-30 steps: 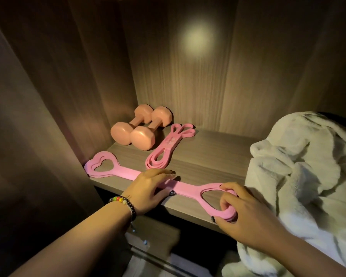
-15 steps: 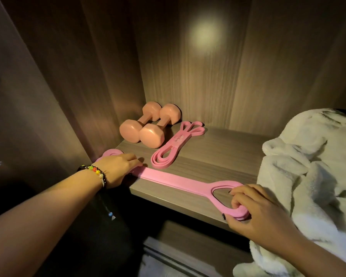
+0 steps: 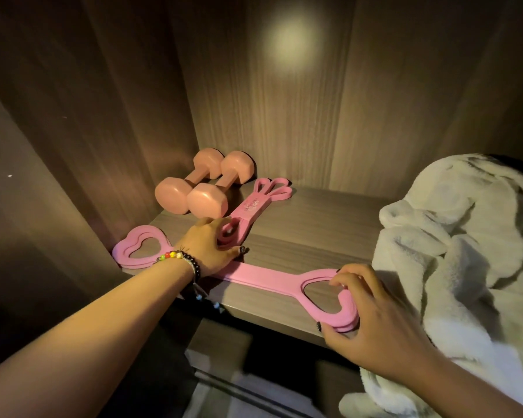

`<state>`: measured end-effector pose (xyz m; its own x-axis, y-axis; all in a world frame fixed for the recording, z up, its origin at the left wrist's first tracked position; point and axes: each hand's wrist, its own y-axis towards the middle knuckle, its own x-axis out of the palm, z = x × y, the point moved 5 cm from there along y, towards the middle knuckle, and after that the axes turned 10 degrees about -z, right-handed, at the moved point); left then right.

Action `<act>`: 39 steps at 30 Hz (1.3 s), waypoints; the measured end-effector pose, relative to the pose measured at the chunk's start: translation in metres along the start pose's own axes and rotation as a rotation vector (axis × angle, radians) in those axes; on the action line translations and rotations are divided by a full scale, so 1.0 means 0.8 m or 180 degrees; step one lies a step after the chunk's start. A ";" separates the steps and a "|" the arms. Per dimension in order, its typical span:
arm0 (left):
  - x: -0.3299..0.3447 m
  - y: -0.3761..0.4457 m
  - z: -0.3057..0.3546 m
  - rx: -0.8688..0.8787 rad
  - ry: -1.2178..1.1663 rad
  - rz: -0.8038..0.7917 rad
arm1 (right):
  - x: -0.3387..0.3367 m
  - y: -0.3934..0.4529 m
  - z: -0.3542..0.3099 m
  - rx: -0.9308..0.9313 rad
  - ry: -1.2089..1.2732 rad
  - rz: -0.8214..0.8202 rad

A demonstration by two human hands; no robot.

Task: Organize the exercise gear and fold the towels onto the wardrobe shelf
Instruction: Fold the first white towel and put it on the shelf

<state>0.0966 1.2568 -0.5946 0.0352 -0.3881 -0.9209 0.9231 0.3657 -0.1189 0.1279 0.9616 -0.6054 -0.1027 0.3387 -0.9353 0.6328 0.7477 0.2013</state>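
Your left hand [image 3: 207, 247] hides the pink loop band's [image 3: 251, 206] near end, fingers curled into it. Your right hand [image 3: 367, 319] grips the heart-handled strap [image 3: 266, 274] (flat along the shelf [image 3: 314, 233] edge).

— What's on the wardrobe shelf [image 3: 308, 224]?
— Two pink dumbbells [image 3: 204, 184] at the back left corner, a resistance band [image 3: 255, 205] beside them, a heart-handled stretch band [image 3: 266, 274] along the front edge, and a white towel [image 3: 453, 236] at right.

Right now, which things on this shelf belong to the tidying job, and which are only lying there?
Belongs to the job:
heart-handled pink band
looped pink band
two dumbbells
white towel
wardrobe shelf

Just there:
beaded bracelet
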 end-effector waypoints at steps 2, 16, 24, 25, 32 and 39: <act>0.007 0.007 0.001 -0.0084 -0.0041 0.0318 | 0.003 0.001 0.001 -0.0044 0.0009 -0.0023; 0.013 0.002 0.026 -0.0498 -0.0250 0.0419 | -0.047 -0.008 0.021 0.0398 0.0599 0.0134; 0.027 -0.053 0.128 0.0176 -0.0188 0.0292 | -0.078 -0.060 0.125 0.2313 -0.0555 -0.0588; 0.034 -0.065 0.142 0.0257 -0.0235 0.0247 | -0.074 -0.070 0.130 0.2419 -0.0696 -0.0791; 0.050 -0.200 0.188 0.0919 -0.0722 -0.0219 | -0.119 -0.083 0.097 0.2353 -0.0116 -0.0135; 0.005 -0.292 0.227 0.1207 -0.1539 -0.0350 | -0.262 -0.119 0.031 0.2121 0.0735 0.0949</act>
<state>-0.0493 1.0164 -0.5033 0.0196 -0.7780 -0.6280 0.9998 0.0104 0.0183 0.1087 0.8054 -0.4360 0.0336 0.6378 -0.7695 0.9805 0.1282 0.1491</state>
